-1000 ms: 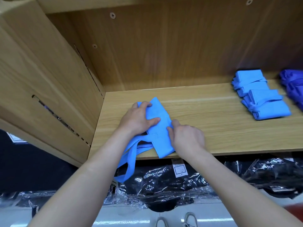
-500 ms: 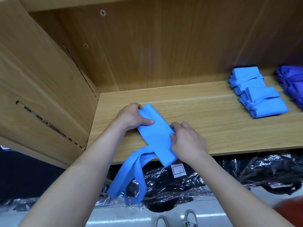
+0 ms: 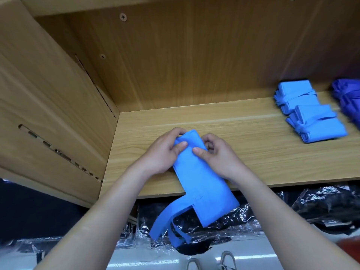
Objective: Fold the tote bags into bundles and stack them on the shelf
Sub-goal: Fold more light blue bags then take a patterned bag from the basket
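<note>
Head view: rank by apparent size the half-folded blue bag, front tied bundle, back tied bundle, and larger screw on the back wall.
1. half-folded bag, clearly largest, though also nearest the camera.
2. front tied bundle and back tied bundle: look alike; the front one is nearer, so not ranked.
3. screw, smallest.

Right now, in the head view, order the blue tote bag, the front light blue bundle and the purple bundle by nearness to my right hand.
1. Blue tote bag, in the right hand.
2. Front light blue bundle, right.
3. Purple bundle, far right.
</note>
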{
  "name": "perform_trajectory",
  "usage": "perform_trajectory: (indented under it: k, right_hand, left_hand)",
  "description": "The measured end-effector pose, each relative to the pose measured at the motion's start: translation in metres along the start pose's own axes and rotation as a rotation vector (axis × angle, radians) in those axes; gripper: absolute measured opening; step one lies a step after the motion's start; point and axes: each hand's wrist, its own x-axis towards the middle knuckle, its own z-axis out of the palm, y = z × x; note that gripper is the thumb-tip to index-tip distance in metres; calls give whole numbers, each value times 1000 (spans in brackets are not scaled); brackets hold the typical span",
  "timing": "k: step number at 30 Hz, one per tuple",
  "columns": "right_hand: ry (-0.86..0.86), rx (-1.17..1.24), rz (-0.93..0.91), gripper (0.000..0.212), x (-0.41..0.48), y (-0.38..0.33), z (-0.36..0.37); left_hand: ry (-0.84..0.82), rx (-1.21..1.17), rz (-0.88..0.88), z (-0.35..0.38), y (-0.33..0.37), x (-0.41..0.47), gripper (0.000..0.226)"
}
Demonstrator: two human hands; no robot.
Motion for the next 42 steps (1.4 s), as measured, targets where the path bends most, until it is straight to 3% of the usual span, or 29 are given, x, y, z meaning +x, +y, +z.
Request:
perform_trajectory:
  k: [5, 7, 11, 15, 18, 20, 22, 25, 28, 32, 36, 39, 42]
  right_hand:
    - [8, 167, -84, 10, -4, -8, -10]
    - [-25, 178, -79, 13, -5, -7, -11]
    - [-158, 124, -39, 35, -2, -14, -15]
    - [-45, 92, -98, 17, 4, -22, -21]
    - [54, 95, -69, 9, 6, -16, -20]
    - [64, 211, -9, 11, 5, -11, -21]
    - [57, 288, 39, 11, 5, -7, -24]
    - [-26, 319, 88, 7, 7, -1, -26]
    - [-31, 273, 113, 9, 10, 3, -22]
    - [46, 141, 128, 10, 14, 7, -14]
    - [141, -176, 36, 29, 15, 9, -13]
    - [136, -120, -4, 32, 11, 11, -13]
    - [137, -22, -24, 30, 8, 14, -12]
  left_hand:
    - [126, -606, -137, -10, 6, -8, 12]
    - [173, -621, -139, -10, 7, -13, 19]
    - [282, -433, -97, -6, 13, -15, 32]
    - [361, -250, -42, 1, 21, -17, 33]
    - [430, 224, 271, -1, 25, -29, 28]
    - [301, 423, 506, -3, 28, -48, 20]
    - [83, 536, 603, 6, 26, -73, 37]
    - [-130, 864, 561, 22, 7, -94, 93]
    - [-207, 957, 458, 33, -9, -92, 114]
    - [-128, 859, 503, 47, -18, -88, 65]
    - [-54, 569, 466, 44, -26, -82, 61]
    - [-80, 140, 277, 39, -27, -76, 54]
    - [-24, -145, 135, 38, -23, -67, 30]
